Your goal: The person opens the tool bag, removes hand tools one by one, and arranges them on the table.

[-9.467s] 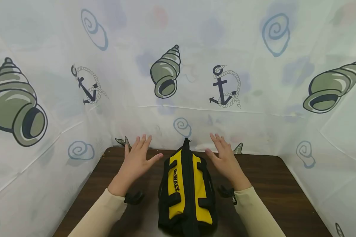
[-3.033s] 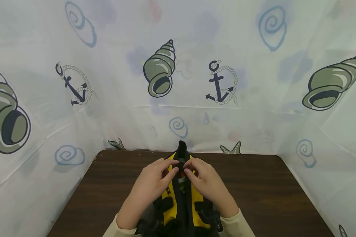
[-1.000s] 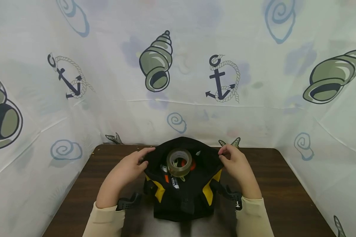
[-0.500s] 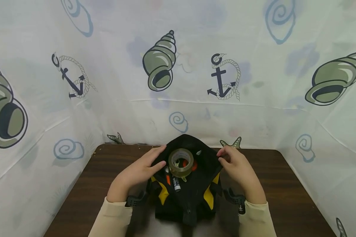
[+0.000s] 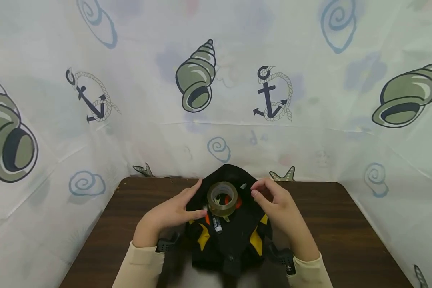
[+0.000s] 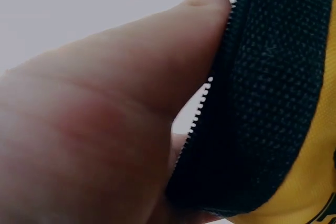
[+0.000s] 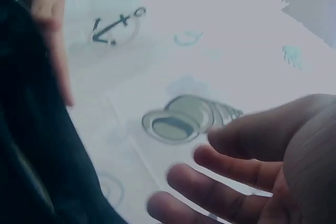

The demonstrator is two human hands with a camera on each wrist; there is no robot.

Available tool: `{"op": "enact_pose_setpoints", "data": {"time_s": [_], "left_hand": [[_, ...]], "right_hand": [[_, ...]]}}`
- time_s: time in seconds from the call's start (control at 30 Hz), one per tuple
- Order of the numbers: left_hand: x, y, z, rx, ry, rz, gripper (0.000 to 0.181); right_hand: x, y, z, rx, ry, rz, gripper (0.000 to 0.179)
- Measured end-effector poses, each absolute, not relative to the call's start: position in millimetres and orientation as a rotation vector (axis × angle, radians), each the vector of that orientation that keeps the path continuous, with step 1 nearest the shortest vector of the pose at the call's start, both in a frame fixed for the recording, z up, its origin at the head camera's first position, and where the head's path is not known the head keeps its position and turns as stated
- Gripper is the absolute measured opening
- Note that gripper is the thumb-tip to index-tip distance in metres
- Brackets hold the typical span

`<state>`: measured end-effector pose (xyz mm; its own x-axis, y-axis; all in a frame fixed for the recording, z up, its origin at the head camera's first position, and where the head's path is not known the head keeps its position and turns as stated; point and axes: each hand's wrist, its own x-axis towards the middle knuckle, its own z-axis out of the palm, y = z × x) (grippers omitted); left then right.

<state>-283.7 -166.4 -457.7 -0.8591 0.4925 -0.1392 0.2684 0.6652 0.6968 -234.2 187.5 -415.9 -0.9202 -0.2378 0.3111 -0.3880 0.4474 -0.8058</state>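
Observation:
A black and yellow DeWalt tool bag [image 5: 230,172] stands on the table, unzipped and spread wide. Inside lie a roll of brown packing tape [image 5: 222,209], a white-and-dark marker-like tube [image 5: 217,225], something orange [image 5: 207,219] and a red-orange item [image 5: 239,202] partly behind the tape. My left hand [image 5: 169,214] holds the bag's left rim, thumb inside and fingers outside; the left wrist view shows zipper teeth [image 6: 197,114] along that edge. My right hand [image 5: 279,204] hovers by the right rim, fingers loosely curled, holding nothing; the right wrist view shows it apart from the bag [image 7: 42,103].
The dark wooden table [image 5: 345,240] extends on both sides of the bag. Behind it hangs a white curtain [image 5: 237,140] printed with shells and anchors. Black straps with small devices [image 5: 165,244] sit on both wrists.
The bag was zipped up at first; both hands met at its zipper, then spread it open. Since then my right hand has released the right rim and moved slightly left; my left hand stays on its rim.

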Motion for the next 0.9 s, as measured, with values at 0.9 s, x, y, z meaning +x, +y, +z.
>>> {"op": "enact_pose_setpoints", "data": {"time_s": [0.9], "left_hand": [[-285, -146, -457, 0.568, 2.578, 0.975, 0.107]], "right_hand": [[-336, 108, -429, 0.094, -2.144, 2.719, 0.064]]}}
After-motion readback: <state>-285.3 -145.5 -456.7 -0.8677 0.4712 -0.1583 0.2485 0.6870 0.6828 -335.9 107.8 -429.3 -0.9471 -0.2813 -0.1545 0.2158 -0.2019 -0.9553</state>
